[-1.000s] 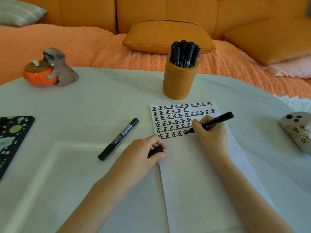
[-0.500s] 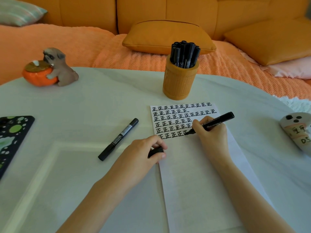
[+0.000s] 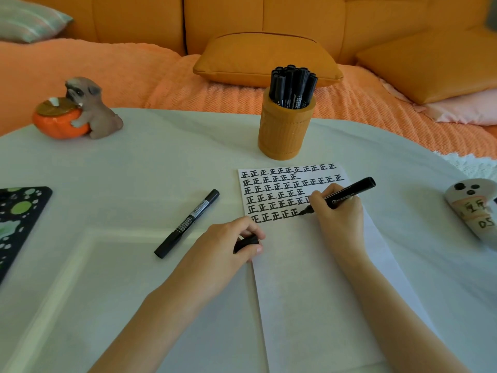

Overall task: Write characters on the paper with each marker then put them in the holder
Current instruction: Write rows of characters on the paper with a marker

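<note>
Writing is the step in hand: the right hand [image 3: 338,216] grips a black marker [image 3: 347,193] in a pen hold, its tip down on the paper [image 3: 309,292] at the end of the lowest row of characters [image 3: 282,195], its barrel slanting up and to the right. The left hand [image 3: 223,249], fingers curled, pinches a black cap [image 3: 246,243] and rests at the sheet's left edge (it appears to steady the paper, though pressure cannot be confirmed). The paper lies flat on the table [image 3: 134,170], just in front of the holder [image 3: 286,130], which stands upright near the far edge and is packed with stored markers [image 3: 293,84], caps upward. A second marker [image 3: 187,223] lies capped on the table to the left of the sheet, apart from both hands. Judged from this, the task is well advanced: most markers are stowed, one is in use and one awaits its turn. The next move calls for finishing the character, lifting the tip clear, pressing the cap onto it with the left hand, then carrying the marker to the holder and finding a gap among the crowded barrels. The marker in use is slim, black and round, with pale print along its side; the written marks are bold, dark and fairly even, filling six rows across the top of the sheet, with the lower part blank.
</note>
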The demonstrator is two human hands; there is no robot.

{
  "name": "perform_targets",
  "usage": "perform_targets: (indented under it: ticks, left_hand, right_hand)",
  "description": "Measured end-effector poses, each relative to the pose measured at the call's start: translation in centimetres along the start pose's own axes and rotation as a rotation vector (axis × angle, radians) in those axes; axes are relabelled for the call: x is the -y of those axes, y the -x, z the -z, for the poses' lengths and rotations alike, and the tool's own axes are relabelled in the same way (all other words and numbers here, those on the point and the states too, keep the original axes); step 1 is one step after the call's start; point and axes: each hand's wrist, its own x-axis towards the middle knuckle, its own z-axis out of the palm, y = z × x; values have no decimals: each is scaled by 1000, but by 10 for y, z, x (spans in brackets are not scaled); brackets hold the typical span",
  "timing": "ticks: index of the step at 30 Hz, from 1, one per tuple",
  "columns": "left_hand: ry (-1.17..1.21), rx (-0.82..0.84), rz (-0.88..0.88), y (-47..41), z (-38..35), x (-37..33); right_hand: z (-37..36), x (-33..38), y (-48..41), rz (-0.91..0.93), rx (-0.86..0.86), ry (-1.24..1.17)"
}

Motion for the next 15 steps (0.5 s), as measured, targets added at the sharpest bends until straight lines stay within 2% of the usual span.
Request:
perform_targets:
  ticks: [15]
  left_hand:
    - [-27, -1, -17, 0, 0, 1]
  right_hand:
    - [3, 0, -2, -34, -13, -71]
